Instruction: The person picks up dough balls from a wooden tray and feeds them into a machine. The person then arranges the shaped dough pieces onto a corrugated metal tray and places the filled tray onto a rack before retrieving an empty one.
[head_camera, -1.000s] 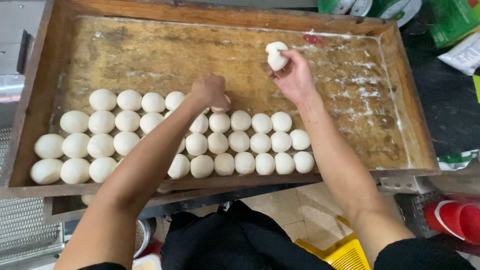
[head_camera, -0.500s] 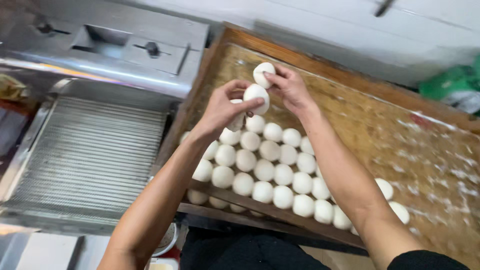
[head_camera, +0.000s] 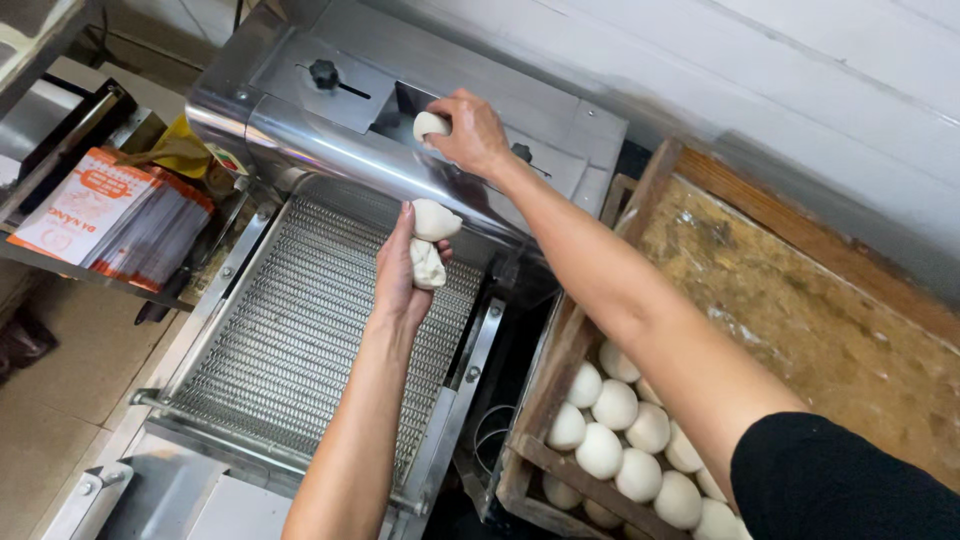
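Two hands feeding dough at a steel machine.
Right hand (head_camera: 470, 130) closed on a round white dough ball (head_camera: 430, 124) at the top slot of the stainless-steel dough machine (head_camera: 330, 120); left hand (head_camera: 405, 275) grips two soft white dough pieces (head_camera: 432, 240) above the wire mesh conveyor belt (head_camera: 300, 340). Wooden tray (head_camera: 800, 300) beside it holds more white dough balls (head_camera: 615, 440).

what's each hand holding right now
Left hand: closed on two dough balls.
Right hand: closed on one dough ball at the machine's top slot.
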